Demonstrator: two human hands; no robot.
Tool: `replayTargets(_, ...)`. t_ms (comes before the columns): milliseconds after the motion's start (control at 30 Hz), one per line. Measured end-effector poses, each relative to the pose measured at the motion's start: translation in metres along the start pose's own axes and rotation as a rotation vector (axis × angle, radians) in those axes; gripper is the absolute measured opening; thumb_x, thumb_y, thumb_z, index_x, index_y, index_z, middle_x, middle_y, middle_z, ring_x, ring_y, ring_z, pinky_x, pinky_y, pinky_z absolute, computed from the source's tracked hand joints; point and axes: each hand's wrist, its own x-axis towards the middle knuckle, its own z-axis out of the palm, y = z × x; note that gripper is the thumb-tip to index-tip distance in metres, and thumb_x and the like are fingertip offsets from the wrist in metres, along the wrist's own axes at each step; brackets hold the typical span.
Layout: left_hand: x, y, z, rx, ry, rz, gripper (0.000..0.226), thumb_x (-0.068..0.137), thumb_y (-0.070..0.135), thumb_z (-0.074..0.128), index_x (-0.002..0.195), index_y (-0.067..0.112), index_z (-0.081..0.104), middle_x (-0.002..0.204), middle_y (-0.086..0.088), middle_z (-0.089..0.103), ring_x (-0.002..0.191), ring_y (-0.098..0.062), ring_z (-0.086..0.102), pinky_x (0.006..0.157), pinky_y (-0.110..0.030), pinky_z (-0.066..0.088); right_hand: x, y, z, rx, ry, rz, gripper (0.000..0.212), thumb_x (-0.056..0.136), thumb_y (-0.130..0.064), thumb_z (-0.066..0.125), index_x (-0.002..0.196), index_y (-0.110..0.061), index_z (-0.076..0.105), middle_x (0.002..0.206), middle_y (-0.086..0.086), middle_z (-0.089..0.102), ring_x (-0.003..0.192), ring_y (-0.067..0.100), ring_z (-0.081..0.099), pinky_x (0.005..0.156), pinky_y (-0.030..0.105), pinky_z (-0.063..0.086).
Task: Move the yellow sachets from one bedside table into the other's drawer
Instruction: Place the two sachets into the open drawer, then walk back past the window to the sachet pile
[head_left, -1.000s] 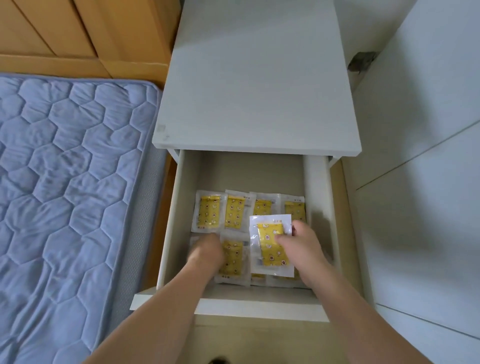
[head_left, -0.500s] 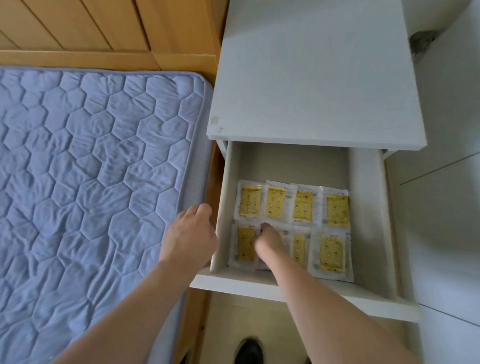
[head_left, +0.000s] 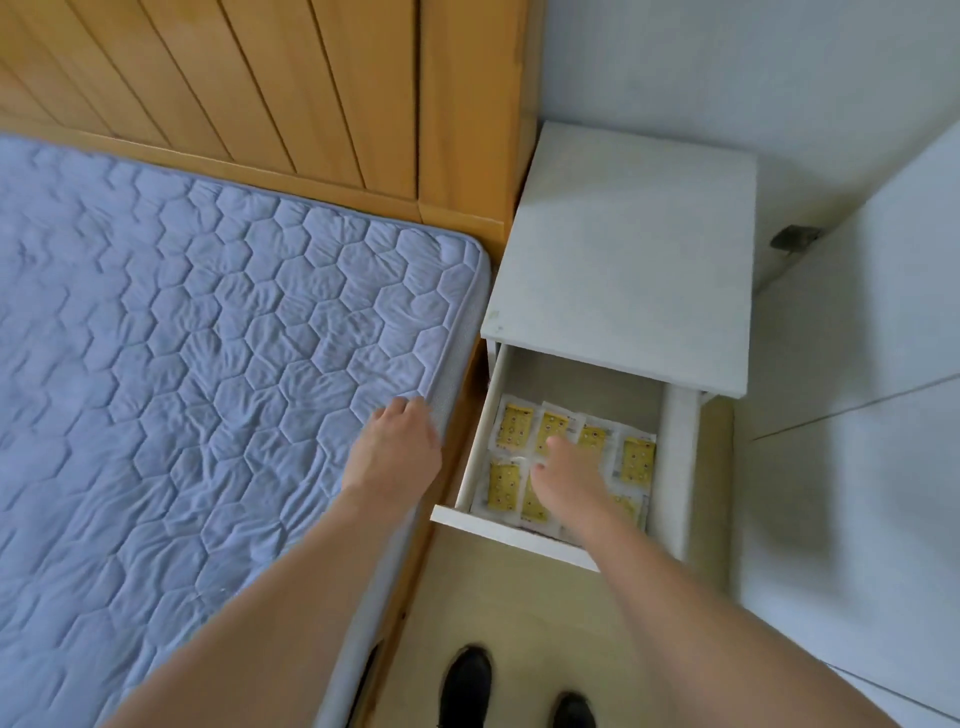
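**Sachets laid flat in the open drawer, right hand over them**

The drawer (head_left: 571, 452) of the white bench (head_left: 623, 270) stands pulled out towards the person, so its floor is open to reach from above. The sachets (head_left: 636, 460) lie flat in two rows across that floor, one row towards the back wall and one towards the front edge. Laid side by side like this, with only slight overlap, they should let the drawer slide shut without catching.

The right hand (head_left: 569, 475) reaches down into the drawer near its middle, over the seam between the two rows. Its fingers look loosely extended towards the back row and appear to hold nothing, though the frame is blurred and I cannot tell whether the fingertips touch a packet. It is probably nudging a sachet into line or finishing a placement.

The left hand (head_left: 397, 447) rests on the mattress (head_left: 208, 338) at its right edge, just beside the drawer's left wall, fingers relaxed and holding nothing. It looks like a brace for the lean forward.

Two dark shoes (head_left: 467, 680) show on the floor in front of the drawer. Whether more sachets wait at the other bench cannot be seen.
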Motion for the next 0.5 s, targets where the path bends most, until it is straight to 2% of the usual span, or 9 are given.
replayTargets(67,-0.031,0.006,-0.054,-0.044,0.072,-0.009,0.031,0.101,0.023,0.04,0.125,0.008,0.053,0.124,-0.01,0.056,0.117,-0.029,0.049,0.091,-0.038,0.041,-0.057,-0.031,-0.036,-0.04,0.002,-0.058,0.048,0.1,-0.016,0.043,0.147,-0.014,0.034,0.144,0.007,0.047,0.121,0.025,0.055,0.091,0.036,0.047)
replayTargets(133,-0.066,0.009,-0.1,-0.073,0.146,-0.009,0.032,0.102,0.023,0.041,0.127,0.007,0.052,0.127,-0.011,0.055,0.119,-0.029,0.048,0.093,-0.038,0.04,-0.111,-0.058,-0.065,-0.11,0.044,-0.163,0.048,0.1,-0.018,0.045,0.147,-0.013,0.035,0.146,0.007,0.046,0.129,0.026,0.049,0.101,0.038,0.042)
replayTargets(233,-0.124,0.006,-0.153,-0.074,0.253,0.019,0.037,0.102,0.023,0.042,0.134,0.007,0.048,0.136,-0.01,0.052,0.126,-0.028,0.045,0.1,-0.039,0.039,-0.184,-0.09,-0.096,-0.152,0.132,-0.379,0.041,0.097,-0.019,0.049,0.137,-0.012,0.044,0.137,0.007,0.051,0.127,0.026,0.049,0.099,0.038,0.042)
replayTargets(300,-0.164,0.001,-0.18,-0.063,0.336,0.022,0.038,0.101,0.023,0.045,0.136,0.006,0.048,0.139,-0.009,0.051,0.128,-0.029,0.045,0.103,-0.04,0.04,-0.226,-0.107,-0.108,-0.174,0.14,-0.526,0.041,0.096,-0.02,0.051,0.136,-0.013,0.044,0.136,0.007,0.052,0.126,0.025,0.05,0.099,0.035,0.043)
replayTargets(433,-0.251,-0.026,-0.213,-0.062,0.534,-0.094,0.036,0.096,0.017,0.054,0.13,0.002,0.054,0.134,-0.013,0.055,0.121,-0.036,0.052,0.094,-0.046,0.047,-0.294,-0.143,-0.103,-0.28,0.053,-0.743,0.05,0.098,-0.022,0.051,0.144,-0.012,0.035,0.144,0.007,0.045,0.132,0.024,0.044,0.103,0.034,0.041)
replayTargets(500,-0.302,-0.047,-0.222,-0.025,0.576,-0.165,0.037,0.096,0.017,0.054,0.13,0.003,0.054,0.136,-0.013,0.054,0.124,-0.035,0.049,0.098,-0.045,0.045,-0.327,-0.161,-0.086,-0.338,0.0,-0.818,0.053,0.098,-0.022,0.051,0.146,-0.012,0.033,0.146,0.008,0.044,0.133,0.025,0.043,0.105,0.035,0.04)
